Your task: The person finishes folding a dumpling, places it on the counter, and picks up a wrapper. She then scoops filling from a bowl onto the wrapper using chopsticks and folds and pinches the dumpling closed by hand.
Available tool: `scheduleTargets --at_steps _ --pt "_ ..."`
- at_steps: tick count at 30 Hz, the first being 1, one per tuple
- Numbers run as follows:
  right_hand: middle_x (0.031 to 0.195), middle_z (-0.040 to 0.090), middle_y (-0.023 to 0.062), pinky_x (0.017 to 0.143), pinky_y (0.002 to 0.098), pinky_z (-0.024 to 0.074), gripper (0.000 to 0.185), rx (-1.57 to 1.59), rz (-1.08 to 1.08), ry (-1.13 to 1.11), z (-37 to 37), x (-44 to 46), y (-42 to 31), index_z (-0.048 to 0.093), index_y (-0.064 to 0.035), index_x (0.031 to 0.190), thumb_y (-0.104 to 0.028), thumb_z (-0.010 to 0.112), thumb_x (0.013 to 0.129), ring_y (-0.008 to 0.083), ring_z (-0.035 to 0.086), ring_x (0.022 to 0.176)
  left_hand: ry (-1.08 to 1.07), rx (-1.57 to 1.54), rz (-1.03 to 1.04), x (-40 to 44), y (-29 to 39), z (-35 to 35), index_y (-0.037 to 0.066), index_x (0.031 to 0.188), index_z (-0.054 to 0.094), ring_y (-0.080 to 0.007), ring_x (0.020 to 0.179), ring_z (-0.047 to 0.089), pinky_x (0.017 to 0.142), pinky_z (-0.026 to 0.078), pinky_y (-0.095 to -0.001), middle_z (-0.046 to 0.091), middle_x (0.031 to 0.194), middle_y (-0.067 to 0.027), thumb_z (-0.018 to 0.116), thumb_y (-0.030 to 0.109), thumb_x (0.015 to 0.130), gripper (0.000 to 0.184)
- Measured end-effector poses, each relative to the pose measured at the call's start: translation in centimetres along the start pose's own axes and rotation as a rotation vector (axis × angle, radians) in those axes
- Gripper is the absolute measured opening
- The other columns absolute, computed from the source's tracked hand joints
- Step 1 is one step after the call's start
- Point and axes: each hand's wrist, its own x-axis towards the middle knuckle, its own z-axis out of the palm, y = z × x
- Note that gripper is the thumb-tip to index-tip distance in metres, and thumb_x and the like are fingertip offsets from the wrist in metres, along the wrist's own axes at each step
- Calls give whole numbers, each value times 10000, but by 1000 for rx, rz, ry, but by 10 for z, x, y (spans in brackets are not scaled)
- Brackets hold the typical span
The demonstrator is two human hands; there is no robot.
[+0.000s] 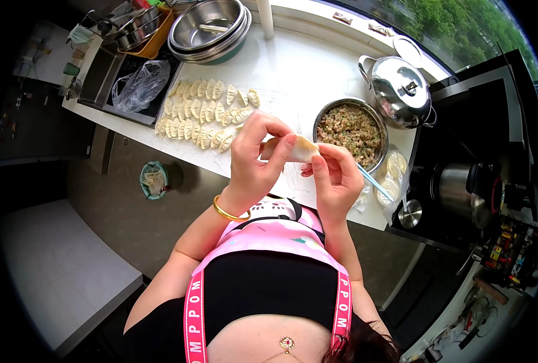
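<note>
Between my two hands I hold a folded dumpling [303, 149], raised over the white counter. My left hand [260, 149] pinches its left side with thumb and fingers. At its right edge my right hand [334, 176] pinches the wrapper. Just beyond my right hand stands a metal bowl of minced filling [352, 132], with blue chopsticks [375, 181] at its near side. Several finished dumplings [204, 111] lie in rows to the left of my hands. A plastic bag with pale dough pieces [393, 175] rests right of my right hand.
Stacked metal basins [205, 27] stand at the back left, near a sink holding a clear plastic bag [139, 88]. A lidded steel pot [400, 91] is at the back right. A stove with another pot [456, 184] lies right. A lined bin [154, 179] stands on the floor.
</note>
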Motion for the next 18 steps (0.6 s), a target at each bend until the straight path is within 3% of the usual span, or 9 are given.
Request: scheduleTargets --at_steps 3,5,9,11,18 --pt "862 631 110 600 248 578 125 2 -26 14 1 -1 -1 627 76 972 2 663 879 148 679 690 13 12 40 0 -3 -1 8 867 565 -166 733 589 598 491 -264 571 843 -83 672 19 851 108" --pt "852 630 109 595 245 578 113 -14 -45 13 1 -1 -2 626 80 962 14 660 877 146 677 680 -50 77 122 0 -7 -3 0 917 525 -51 631 524 445 446 -170 511 922 -57 600 38 930 84" --pt "821 622 103 553 236 559 70 -30 -67 18 3 -3 -1 623 71 928 20 647 887 139 666 635 -32 96 127 -2 -7 -2 -2 913 530 -52 631 524 441 444 -172 513 920 -57 606 41 927 88" --pt "811 618 100 533 231 549 60 -43 -73 24 4 -4 -2 619 67 917 17 642 892 135 660 615 51 71 64 -2 -3 0 8 853 563 -175 709 572 600 484 -277 565 836 -87 672 21 848 109" --pt "794 605 84 496 219 513 43 3 -91 48 5 -11 -2 594 48 913 8 610 917 120 626 560 38 76 78 -4 0 -1 5 860 567 -173 705 576 604 487 -272 565 836 -88 674 21 848 109"
